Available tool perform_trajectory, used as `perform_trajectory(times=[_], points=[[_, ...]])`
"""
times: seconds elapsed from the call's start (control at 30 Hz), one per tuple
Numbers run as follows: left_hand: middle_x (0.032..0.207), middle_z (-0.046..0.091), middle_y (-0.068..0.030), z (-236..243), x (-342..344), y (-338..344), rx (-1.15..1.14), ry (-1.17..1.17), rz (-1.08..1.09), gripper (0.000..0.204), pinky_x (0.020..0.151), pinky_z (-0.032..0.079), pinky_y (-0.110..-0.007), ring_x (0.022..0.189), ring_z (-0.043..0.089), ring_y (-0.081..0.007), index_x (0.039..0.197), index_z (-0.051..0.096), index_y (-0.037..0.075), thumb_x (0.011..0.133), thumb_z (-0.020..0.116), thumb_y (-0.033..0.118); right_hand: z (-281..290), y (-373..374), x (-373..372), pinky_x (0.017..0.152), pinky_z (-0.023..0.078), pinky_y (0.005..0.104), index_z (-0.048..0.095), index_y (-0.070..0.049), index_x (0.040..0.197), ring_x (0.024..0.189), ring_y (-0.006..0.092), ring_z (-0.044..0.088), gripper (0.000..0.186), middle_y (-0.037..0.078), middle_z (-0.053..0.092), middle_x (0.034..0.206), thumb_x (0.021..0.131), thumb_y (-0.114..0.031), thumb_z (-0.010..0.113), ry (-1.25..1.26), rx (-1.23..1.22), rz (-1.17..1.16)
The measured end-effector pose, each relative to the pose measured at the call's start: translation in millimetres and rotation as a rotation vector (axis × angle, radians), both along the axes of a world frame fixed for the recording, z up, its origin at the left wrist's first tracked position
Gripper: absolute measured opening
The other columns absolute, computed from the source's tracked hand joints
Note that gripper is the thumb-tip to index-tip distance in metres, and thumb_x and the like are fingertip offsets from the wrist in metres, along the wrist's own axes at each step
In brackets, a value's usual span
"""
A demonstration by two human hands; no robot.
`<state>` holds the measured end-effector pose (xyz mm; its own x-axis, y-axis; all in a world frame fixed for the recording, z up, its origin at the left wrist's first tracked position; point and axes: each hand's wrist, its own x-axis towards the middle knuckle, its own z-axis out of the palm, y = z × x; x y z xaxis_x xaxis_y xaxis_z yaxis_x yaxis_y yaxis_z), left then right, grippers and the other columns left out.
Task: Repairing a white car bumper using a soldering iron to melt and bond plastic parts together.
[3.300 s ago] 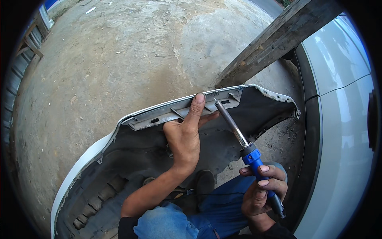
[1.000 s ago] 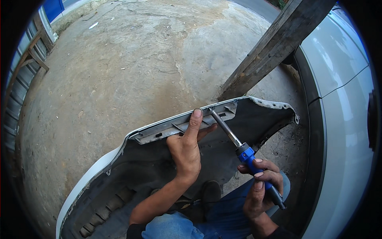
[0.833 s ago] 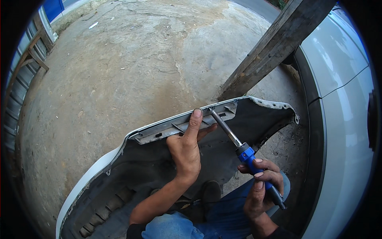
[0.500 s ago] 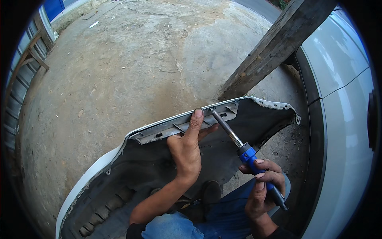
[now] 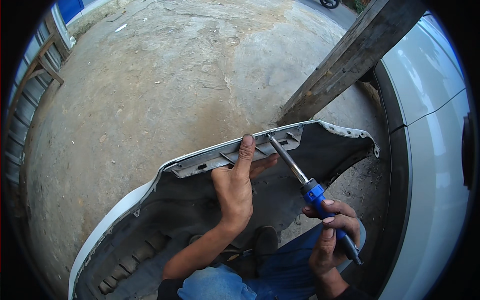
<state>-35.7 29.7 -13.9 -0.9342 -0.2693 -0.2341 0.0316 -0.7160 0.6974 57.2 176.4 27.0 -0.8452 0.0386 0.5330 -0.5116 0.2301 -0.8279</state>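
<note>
A white car bumper (image 5: pixel 200 215) lies across my lap area with its dark inner side toward me. My left hand (image 5: pixel 235 187) grips its upper edge, thumb pressed on the grey ribbed plastic strip (image 5: pixel 212 161) and fingers underneath. My right hand (image 5: pixel 335 232) is closed around the blue handle of a soldering iron (image 5: pixel 292 165). The iron slants up and left, and its metal tip meets the strip near the bumper's edge, just right of my left thumb. Whether the plastic under the tip is melted is too small to tell.
A thick wooden post (image 5: pixel 345 65) leans up behind the bumper. On the right stands a pale car (image 5: pixel 435 165) with a dark lower trim. Rough concrete floor (image 5: pixel 150 90) spreads beyond, with a metal sheet wall (image 5: pixel 22 125) at the far left.
My view has shifted slightly, and a motorcycle wheel now shows on the road at the top. Both hands keep their holds, and the iron's tip stays at nearly the same spot.
</note>
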Motion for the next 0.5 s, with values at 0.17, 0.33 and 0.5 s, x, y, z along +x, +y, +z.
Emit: perform_trajectory(times=[0.17,0.33,0.5], points=[[0.092,0.07,-0.0229,2.7,2.7,-4.6,-0.023,-0.046,-0.037,0.052,0.075,0.064,-0.038,0.081,0.075,-0.0297,0.097,0.062,-0.014,0.099,0.063,0.038,-6.7,-1.4,1.2,0.076,0.062,0.0442,0.054,0.0,0.101,0.084,0.0332,0.071,0.019,0.022,0.057,0.115,0.098,-0.019,0.057,0.035,0.087,-0.066],[0.088,0.071,-0.0239,9.9,0.3,-1.0,0.015,-0.028,-0.087,0.06,0.075,0.064,-0.038,0.081,0.075,-0.0307,0.096,0.062,-0.015,0.101,0.058,0.044,0.8,-5.5,1.7,0.077,0.061,0.0441,0.053,-0.001,0.1,0.082,0.0329,0.071,0.019,0.022,0.057,0.115,0.098,-0.019,0.058,0.026,0.015,-0.115],[0.091,0.07,-0.0232,1.3,1.2,-7.2,-0.004,-0.052,-0.114,0.06,0.076,0.064,-0.04,0.082,0.075,-0.0297,0.096,0.062,-0.014,0.102,0.055,0.045,-4.4,-2.8,-0.6,0.077,0.062,0.045,0.053,0.001,0.1,0.085,0.0334,0.071,0.019,0.023,0.057,0.115,0.098,-0.018,0.058,0.026,0.042,-0.075]])
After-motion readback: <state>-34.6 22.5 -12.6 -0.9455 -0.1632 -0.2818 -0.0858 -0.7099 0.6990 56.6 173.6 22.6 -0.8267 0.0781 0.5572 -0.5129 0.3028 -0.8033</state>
